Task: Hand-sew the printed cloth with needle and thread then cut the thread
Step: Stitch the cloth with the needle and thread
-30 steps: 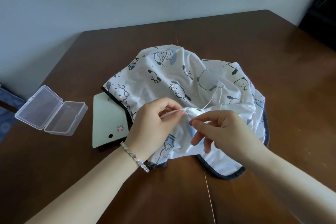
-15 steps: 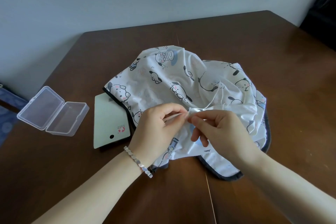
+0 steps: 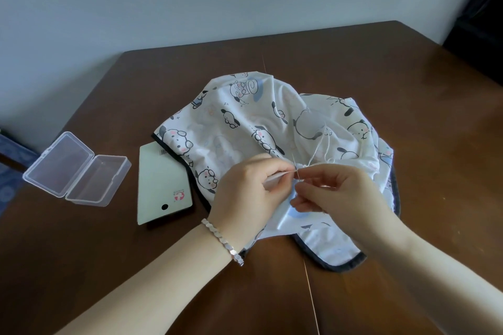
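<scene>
Two hands meet over the near middle of the printed cloth (image 3: 245,122), which lies bunched on the brown tabletop (image 3: 381,76). The left hand (image 3: 245,187) has its grip pinched on a fold of cloth. The right hand (image 3: 340,193) has its grip pinched on the needle (image 3: 295,168), which stands upright through that fold. White thread (image 3: 321,147) loops just beyond, over the cloth. Stitching looks under way; the thread is uncut, and no cutter shows. Left of the cloth lie a pale card (image 3: 160,182) and an open clear box (image 3: 76,168).

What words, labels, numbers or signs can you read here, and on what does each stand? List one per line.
Barcode on the pale green rectangular card: too small to read.
Red round logo with tiny characters on that card: too blurred to read.
White cartoon-printed cloth: pictures only, no readable words.
</scene>
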